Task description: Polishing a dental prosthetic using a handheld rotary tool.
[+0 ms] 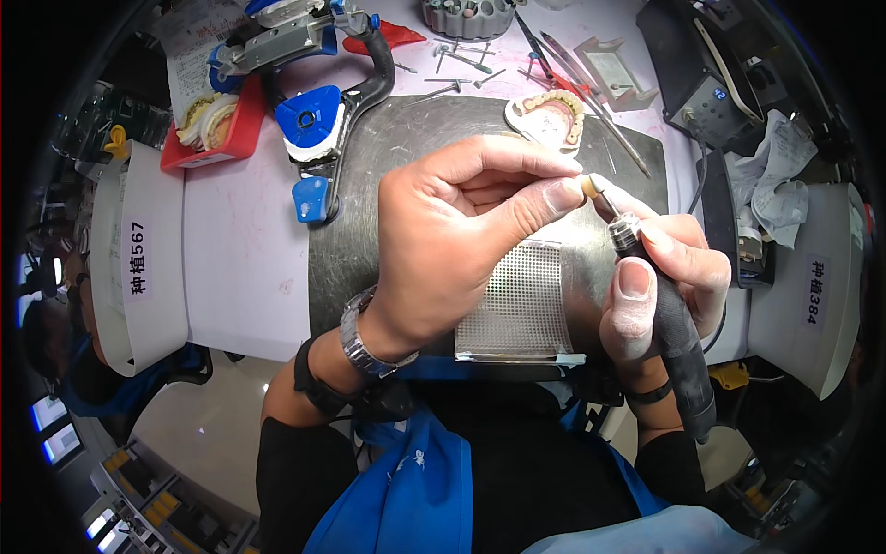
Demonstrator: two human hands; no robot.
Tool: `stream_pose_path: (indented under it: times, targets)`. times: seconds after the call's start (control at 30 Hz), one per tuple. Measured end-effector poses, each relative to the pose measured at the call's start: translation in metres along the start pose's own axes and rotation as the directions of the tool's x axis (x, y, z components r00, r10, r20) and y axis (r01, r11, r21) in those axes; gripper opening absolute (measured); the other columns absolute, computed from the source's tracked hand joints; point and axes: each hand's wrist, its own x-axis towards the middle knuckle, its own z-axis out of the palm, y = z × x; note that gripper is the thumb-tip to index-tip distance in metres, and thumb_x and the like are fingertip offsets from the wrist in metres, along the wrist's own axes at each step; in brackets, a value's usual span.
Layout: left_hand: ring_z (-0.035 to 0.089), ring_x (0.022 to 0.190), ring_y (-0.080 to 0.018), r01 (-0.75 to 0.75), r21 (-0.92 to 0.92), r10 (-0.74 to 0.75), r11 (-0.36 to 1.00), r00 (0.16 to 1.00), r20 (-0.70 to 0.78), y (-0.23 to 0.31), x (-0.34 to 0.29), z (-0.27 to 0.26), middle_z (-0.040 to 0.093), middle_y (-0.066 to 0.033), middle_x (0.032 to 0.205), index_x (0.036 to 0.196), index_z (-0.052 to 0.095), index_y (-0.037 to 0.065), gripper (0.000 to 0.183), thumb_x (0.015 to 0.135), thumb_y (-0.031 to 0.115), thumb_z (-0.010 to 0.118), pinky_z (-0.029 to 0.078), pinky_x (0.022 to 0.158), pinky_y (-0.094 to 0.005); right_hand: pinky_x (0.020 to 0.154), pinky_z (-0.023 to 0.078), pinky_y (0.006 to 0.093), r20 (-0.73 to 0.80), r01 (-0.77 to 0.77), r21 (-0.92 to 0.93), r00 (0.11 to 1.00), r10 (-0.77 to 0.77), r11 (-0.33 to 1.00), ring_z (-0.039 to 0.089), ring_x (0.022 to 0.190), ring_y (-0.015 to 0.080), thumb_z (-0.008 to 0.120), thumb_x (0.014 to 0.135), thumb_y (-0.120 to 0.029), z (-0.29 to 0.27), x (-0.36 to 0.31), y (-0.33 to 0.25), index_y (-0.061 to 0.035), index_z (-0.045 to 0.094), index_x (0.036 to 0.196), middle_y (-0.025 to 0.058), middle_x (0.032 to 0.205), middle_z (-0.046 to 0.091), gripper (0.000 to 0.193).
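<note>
Between the thumb and forefinger of my left hand point(452, 222) is a small yellowish dental crown point(588, 186). My right hand point(688, 258) is wrapped round a black dental handpiece point(681, 346), its metal nose pointing up and left. The thin bur in its tip meets the crown or sits right against it; I cannot tell which. Both hands are over a grey metal plate point(360, 240) and a perforated metal grate point(517, 300). Just beyond the fingers lies a dental model point(556, 115) with a row of teeth on a white base. Pale dust coats my right fingertips.
A blue-and-black articulator point(314, 120) stands at the far left, by a red tray point(249, 129) holding dental casts. Loose burs point(461, 60) lie near a grey bur holder point(469, 18). A black control box point(709, 103) and crumpled paper point(784, 180) are at the right.
</note>
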Motion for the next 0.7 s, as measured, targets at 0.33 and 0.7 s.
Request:
stream_pose_path:
  times: [0.33, 0.7]
  targets:
    - [0.063, 0.088, -0.0205, 0.054, -0.091, -0.047, 0.994, 0.996, 0.081, -0.0054, 0.0015, -0.0039, 0.064, -0.0168, 0.092, 0.098, 0.056, -0.006, 0.016, 0.084, 0.0, 0.059, 0.052, 0.079, -0.03, 0.074, 0.049, 0.028, -0.001, 0.03, 0.033, 1.0, -0.03, 0.999, 0.06, 0.081, 0.0198, 0.067, 0.077, -0.002, -0.0028, 0.0001, 0.0018, 0.0022, 0.05, 0.1, 0.0209, 0.091, 0.058, 0.03]
    - [0.063, 0.09, -0.0235, 0.161, -0.16, -0.144, 0.974, 0.983, 0.118, -0.0021, 0.0019, -0.0051, 0.062, -0.0175, 0.094, 0.1, 0.054, -0.006, 0.017, 0.085, 0.001, 0.057, 0.053, 0.08, -0.0306, 0.075, 0.05, 0.0299, -0.013, 0.063, 0.1, 0.998, -0.062, 0.993, 0.061, 0.083, 0.0214, 0.068, 0.077, -0.004, -0.0031, 0.0002, 0.006, 0.0027, 0.05, 0.1, 0.0202, 0.09, 0.058, 0.031]
